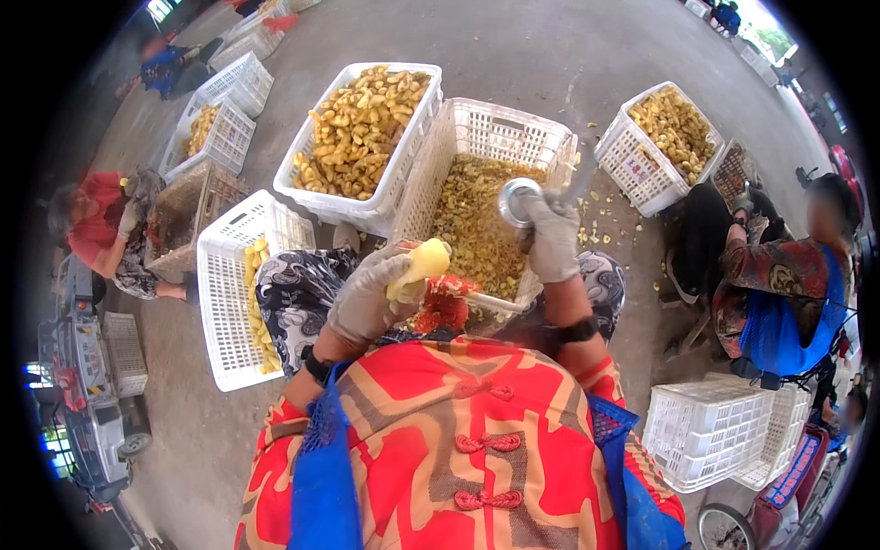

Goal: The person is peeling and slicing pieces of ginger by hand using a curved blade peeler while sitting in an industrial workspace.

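My left hand, in a pale glove, is closed around a peeled yellow piece of ginger above the near side of a white crate holding brownish peelings. In my gloved right hand, fingers wrapped, is a tool with a round silver metal end; its exact kind is unclear, and a blurred grey part sticks out beyond the hand. The two hands are apart. A red cloth is bunched at the crate's near edge, below the ginger.
Unpeeled ginger fills a white crate ahead on the left. Peeled pieces lie in another crate beside my left knee. At right are a third ginger crate, a seated co-worker and stacked crates. Peel scraps dot the floor.
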Demonstrator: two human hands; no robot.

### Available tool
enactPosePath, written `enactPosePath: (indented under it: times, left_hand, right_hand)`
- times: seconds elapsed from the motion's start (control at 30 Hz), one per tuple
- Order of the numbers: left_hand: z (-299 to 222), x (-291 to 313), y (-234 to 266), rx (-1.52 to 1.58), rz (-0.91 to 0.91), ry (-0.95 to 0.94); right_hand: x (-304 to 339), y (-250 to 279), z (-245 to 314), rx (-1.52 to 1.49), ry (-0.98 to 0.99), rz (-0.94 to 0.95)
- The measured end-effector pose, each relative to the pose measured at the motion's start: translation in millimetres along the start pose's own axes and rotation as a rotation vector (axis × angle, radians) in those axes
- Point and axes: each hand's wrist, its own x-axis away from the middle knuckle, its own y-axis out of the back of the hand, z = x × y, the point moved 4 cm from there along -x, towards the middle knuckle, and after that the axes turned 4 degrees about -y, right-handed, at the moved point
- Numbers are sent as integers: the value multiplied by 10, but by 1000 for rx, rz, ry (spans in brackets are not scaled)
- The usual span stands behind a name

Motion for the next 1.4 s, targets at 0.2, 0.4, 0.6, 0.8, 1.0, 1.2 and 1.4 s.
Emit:
enactPosePath:
  times: [0.2, 0.4, 0.6, 0.8, 1.0, 1.2, 1.4]
  left_hand:
    - [-40, -20, -109, 4, -93, -15]
    - [-201, 56, -115, -450, -92, -191]
    - [-197, -2, -135, -522, -55, -226]
    - [-160, -23, -169, -704, -16, -209]
    - [-163, 55, -207, -356, 86, 69]
    - [-34, 127, -206, -1, 143, 82]
    - [33, 20, -168, 72, 166, 90]
  right_hand:
    - [88, -209, -93, 343, 43, 76]
    - [297, -476, 53, 73, -138, 157]
    - [359, -591, -207, -132, -248, 282]
    - [379, -588, -289, -63, -279, 317]
    - [391, -555, -332, -101, -279, 322]
    - [493, -563, -184, -7, -269, 395]
    - [378, -462, -371, -68, -270, 420]
